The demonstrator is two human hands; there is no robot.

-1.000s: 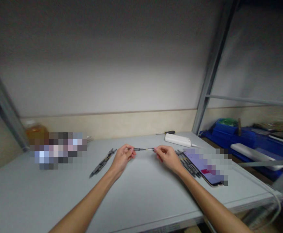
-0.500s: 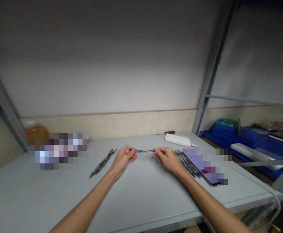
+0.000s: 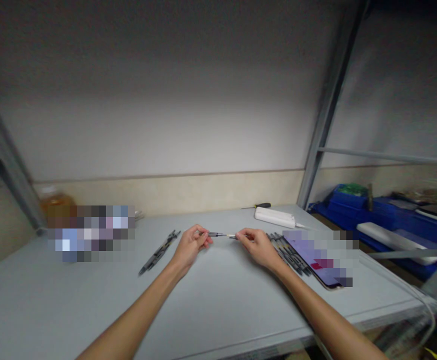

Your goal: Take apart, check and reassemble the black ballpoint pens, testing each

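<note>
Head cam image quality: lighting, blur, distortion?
Head view: wall dark up top, brighter lower; head view: pen between left hand and right hand too soft for fine detail; head view: posts lean outward, likely wide-angle; head view: mosaic over part of the screen.

The right hand (image 3: 256, 245) has sunk slightly, its fingertips nearer the left hand (image 3: 188, 246); a dark pen part (image 3: 233, 238) now shows below the slim pen shaft (image 3: 225, 235).
</note>
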